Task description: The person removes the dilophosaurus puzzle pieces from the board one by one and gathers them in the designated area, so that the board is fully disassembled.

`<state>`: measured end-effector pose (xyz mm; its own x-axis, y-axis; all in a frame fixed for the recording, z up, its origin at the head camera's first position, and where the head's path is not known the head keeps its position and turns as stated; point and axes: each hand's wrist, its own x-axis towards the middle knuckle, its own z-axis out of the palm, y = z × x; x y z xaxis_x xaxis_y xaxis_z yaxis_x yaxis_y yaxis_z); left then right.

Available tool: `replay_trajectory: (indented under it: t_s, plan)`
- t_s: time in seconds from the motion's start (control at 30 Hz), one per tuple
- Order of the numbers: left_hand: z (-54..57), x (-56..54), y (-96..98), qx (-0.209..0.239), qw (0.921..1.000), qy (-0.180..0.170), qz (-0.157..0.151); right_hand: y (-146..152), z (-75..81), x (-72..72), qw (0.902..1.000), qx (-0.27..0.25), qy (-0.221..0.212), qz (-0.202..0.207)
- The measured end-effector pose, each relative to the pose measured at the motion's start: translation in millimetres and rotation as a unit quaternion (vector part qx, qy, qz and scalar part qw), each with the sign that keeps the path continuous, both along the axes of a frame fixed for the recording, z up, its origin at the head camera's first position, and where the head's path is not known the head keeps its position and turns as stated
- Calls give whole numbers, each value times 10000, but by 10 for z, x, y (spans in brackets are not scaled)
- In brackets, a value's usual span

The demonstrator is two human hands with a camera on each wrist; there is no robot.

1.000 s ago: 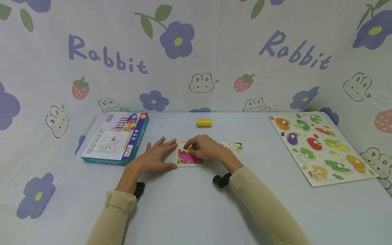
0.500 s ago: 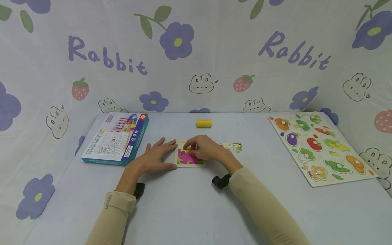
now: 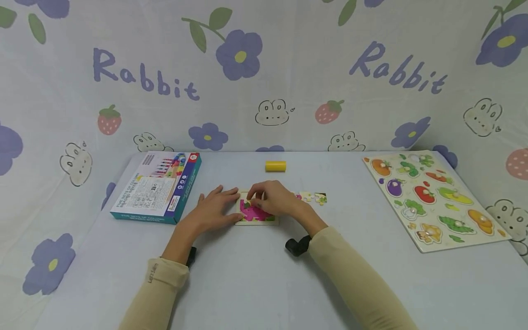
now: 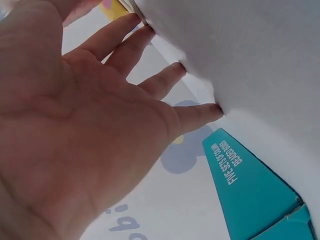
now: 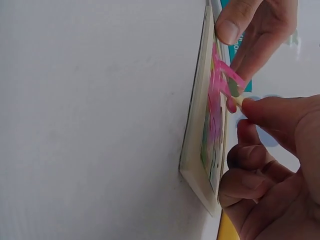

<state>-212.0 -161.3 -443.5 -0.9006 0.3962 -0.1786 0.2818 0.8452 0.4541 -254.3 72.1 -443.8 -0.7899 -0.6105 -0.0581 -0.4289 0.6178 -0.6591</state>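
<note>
A small square wooden jigsaw puzzle (image 3: pixel 257 223) with a pink animal picture lies mid-table. My left hand (image 3: pixel 212 211) has its fingers spread at the puzzle's left side, the thumb on its near left corner. In the left wrist view, the left fingertips (image 4: pixel 150 31) touch down at the tabletop and the frame edge. Thumb and index finger of my right hand (image 3: pixel 274 198) pinch a pink and green puzzle piece (image 5: pixel 236 84), held tilted over the upper left of the picture. The right hand hides the puzzle's upper right part.
Loose puzzle pieces (image 3: pixel 320 197) lie right of the puzzle, partly behind the right wrist. A yellow cylinder (image 3: pixel 275 166) lies farther back. A beaded-toy box (image 3: pixel 154 192) is at left; a vegetable peg board (image 3: pixel 439 245) is at right. A printed cloth (image 3: pixel 231 101) hangs behind.
The left hand and forearm have shifted slightly right, and the thumb has come onto the puzzle frame's corner. The right hand stays over the same spot with its piece.
</note>
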Motion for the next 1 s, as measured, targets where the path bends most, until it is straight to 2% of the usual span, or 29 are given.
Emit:
replay_trajectory:
  t_s: [0.27,0.57,1.0]
  plan:
    - [-1,5,23,-36,9999,50,93,-37,-4,25,9994,-239,82,-220]
    - [-16,-12,33,-27,9999,40,94,-56,22,43,9982,-332,-198,-462]
    - [-7,-8,39,-24,9999,23,145,-59,-26,33,9975,-447,-235,-486]
